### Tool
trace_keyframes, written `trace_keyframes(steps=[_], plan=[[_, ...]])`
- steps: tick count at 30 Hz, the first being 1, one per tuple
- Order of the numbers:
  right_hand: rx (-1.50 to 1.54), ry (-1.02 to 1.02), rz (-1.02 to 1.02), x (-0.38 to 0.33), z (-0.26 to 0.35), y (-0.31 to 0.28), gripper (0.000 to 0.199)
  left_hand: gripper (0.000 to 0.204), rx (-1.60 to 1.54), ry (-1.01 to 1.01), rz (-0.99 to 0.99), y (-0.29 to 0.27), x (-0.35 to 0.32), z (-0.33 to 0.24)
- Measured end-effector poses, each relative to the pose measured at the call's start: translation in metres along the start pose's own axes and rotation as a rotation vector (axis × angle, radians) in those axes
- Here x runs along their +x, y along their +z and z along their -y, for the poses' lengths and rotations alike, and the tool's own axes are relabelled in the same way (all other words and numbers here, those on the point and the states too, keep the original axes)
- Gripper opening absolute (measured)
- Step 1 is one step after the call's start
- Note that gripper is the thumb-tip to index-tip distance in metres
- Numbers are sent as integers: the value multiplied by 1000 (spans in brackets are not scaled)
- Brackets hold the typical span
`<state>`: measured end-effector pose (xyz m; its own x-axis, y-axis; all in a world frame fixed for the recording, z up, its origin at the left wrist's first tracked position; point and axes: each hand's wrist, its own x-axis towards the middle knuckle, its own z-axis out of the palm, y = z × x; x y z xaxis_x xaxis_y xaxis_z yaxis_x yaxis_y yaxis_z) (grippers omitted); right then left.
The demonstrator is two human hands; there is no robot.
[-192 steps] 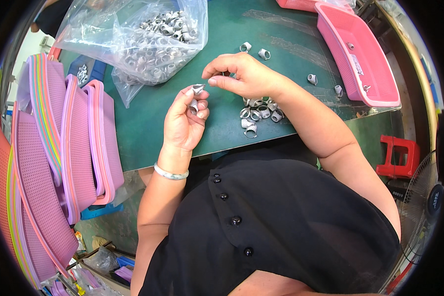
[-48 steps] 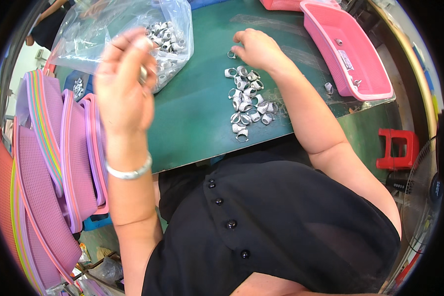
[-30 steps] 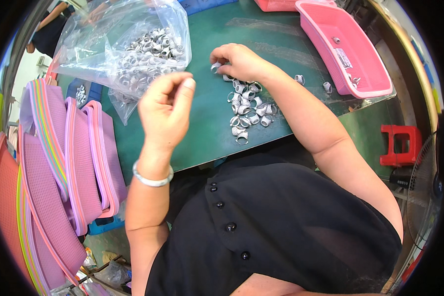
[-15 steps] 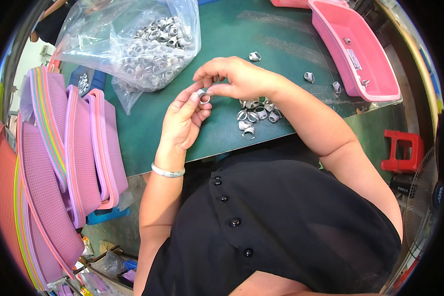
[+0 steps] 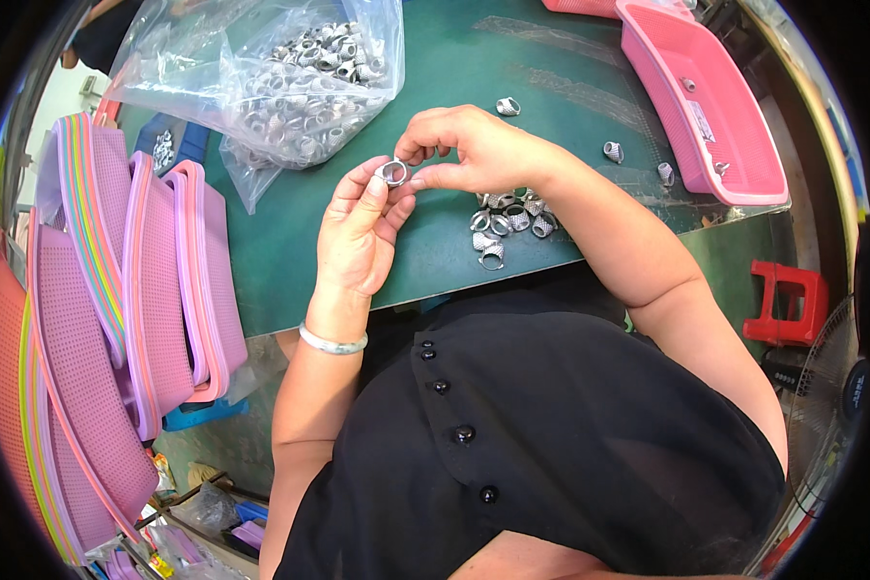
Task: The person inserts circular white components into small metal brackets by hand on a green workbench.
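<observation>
Both hands have settled closer together since half a second ago, now meeting over the green worktop around one small metal ring.

At the far left, a stack of pink and purple mesh baskets leans on edge beside the worktop. Just right of them, at the far side, lies a clear plastic bag full of small silver metal clips.

Near the middle, the left hand, with a silver bangle on its wrist, is raised with fingers curled, thumb and fingertips pinching the ring from below. The right hand reaches in from the right, its thumb and forefinger closed on the same ring from above.

Under the right wrist, a small heap of loose metal clips rests on the worktop. A few single clips lie scattered farther right. At the far right stands a pink plastic tray, and below the worktop edge a red stool sits on the floor.
</observation>
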<state>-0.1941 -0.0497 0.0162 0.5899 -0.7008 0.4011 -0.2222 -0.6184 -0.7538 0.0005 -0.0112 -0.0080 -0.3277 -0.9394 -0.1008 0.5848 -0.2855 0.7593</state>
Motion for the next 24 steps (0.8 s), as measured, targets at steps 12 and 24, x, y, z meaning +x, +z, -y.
trace_keyframes(steps=[12,24], plan=[[26,2,-16,0,1,1,21,18,44,2,9,3,-3,-2],[41,3,-16,0,3,1,18,22,87,79,38,4,-6,0]])
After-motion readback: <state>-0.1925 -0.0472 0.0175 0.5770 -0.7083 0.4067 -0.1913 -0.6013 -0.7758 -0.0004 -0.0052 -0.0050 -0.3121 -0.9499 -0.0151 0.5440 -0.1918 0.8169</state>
